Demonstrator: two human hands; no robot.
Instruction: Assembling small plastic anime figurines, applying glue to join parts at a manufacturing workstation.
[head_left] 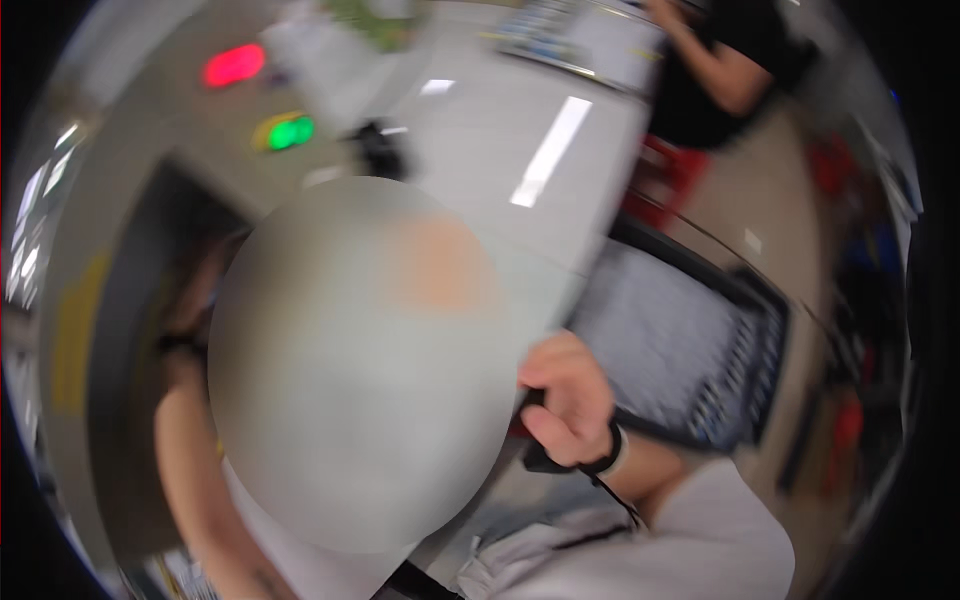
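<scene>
My left hand reaches into the dark recess of a beige machine at the left. Motion blur and a smooth oval patch over the middle of the picture hide its fingers. A dark band circles that wrist. On the other side of the patch, my right hand has its fingers curled in. Something black shows between thumb and fingers, too unclear to name. A black strap with a cord is on the right wrist. Right beside this hand lies a black tray, with rows of small parts along its right side.
A red light and a green one glow on the machine. Ahead stretches a glossy white table, with a small black object near the machine. At the far right sits another person in black, above a red stool.
</scene>
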